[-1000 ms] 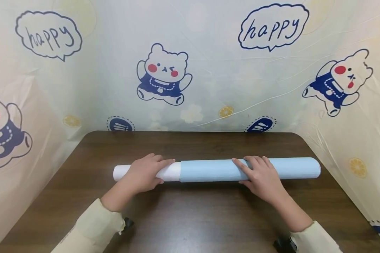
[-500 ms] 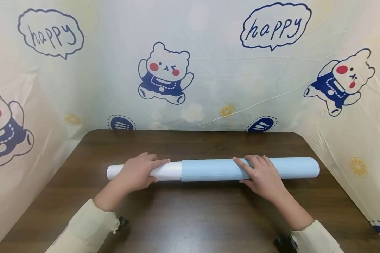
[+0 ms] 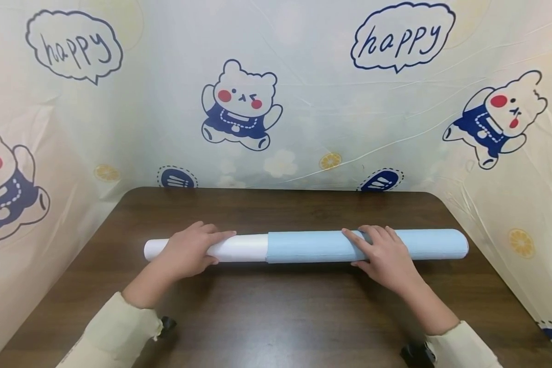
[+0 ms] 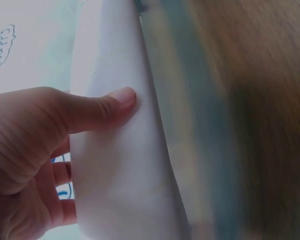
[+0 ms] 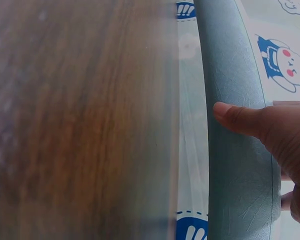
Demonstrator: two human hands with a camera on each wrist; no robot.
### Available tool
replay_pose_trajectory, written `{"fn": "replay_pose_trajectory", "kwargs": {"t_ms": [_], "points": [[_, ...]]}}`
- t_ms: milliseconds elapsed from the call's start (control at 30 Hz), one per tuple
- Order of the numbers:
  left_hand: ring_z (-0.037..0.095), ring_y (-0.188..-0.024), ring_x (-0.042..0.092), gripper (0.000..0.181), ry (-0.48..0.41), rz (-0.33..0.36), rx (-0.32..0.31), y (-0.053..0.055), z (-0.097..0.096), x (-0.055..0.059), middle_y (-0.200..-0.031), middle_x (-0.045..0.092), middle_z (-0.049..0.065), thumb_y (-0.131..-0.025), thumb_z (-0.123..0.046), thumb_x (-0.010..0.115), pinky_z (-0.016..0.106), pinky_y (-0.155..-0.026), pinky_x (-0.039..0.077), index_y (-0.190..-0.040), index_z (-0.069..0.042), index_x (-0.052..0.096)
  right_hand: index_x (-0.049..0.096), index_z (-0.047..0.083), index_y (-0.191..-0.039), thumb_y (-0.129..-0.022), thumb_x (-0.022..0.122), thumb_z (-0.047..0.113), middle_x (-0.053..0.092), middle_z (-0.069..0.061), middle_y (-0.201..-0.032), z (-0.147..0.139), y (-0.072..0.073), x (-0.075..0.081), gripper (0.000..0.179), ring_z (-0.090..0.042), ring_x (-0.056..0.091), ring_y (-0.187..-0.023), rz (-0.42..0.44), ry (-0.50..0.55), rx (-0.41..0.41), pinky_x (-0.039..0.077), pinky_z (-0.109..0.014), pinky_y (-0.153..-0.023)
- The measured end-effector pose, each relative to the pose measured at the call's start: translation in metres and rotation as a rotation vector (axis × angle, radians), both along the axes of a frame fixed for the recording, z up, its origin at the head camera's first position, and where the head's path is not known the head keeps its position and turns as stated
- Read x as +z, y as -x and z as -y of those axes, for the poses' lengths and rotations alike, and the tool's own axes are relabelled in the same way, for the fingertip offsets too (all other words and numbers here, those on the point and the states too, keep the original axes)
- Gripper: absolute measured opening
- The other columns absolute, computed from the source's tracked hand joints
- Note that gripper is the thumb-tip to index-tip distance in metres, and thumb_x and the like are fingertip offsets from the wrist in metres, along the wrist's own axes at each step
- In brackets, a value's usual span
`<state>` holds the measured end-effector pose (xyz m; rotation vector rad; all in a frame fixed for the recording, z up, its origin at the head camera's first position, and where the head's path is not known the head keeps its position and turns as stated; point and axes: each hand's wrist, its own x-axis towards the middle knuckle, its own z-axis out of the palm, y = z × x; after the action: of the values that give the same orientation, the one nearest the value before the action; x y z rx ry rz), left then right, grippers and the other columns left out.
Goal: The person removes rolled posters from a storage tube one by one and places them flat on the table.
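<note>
A long light-blue tube (image 3: 310,246) lies crosswise over the table, its rounded end at the right. Out of its left end sticks a slimmer white roll (image 3: 244,248), in line with it. My left hand (image 3: 188,250) grips the white roll near its outer end. The left wrist view has the thumb (image 4: 107,107) across the roll's near side, with the other fingers behind. My right hand (image 3: 386,253) holds the blue tube right of its middle. In the right wrist view its thumb (image 5: 240,117) presses on the blue surface, while the fingers are mostly hidden behind the tube.
Under the tube is a dark brown wooden table (image 3: 276,317). A pale curtain (image 3: 313,102) printed with bears and "happy" bubbles hangs round its back and sides. Dark wrist devices (image 3: 167,326) show by both light sleeves (image 3: 112,327).
My left hand has moved left with the white roll, so a longer white stretch shows outside the blue tube. My right hand stays on the blue tube, nearly in place.
</note>
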<state>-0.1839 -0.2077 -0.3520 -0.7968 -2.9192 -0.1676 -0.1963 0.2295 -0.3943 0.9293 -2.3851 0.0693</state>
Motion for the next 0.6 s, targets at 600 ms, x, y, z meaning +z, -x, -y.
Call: {"fn": "replay_pose_trajectory", "kwargs": {"t_ms": [600], "points": [[0.026,-0.09,0.056,0.068,-0.018,-0.077,0.016,-0.005,0.036,-0.007,-0.104,0.069,0.007,-0.067,-0.01,0.089,0.042,-0.072,0.051,-0.129,-0.019,0.065,0.058,0.019,-0.135,-0.058,0.094,0.03,0.06,-0.017,-0.11,-0.017,-0.003,-0.003,0.086,-0.039,0.059,-0.099,0.017,0.009,-0.023,0.047,-0.06,-0.085]]}}
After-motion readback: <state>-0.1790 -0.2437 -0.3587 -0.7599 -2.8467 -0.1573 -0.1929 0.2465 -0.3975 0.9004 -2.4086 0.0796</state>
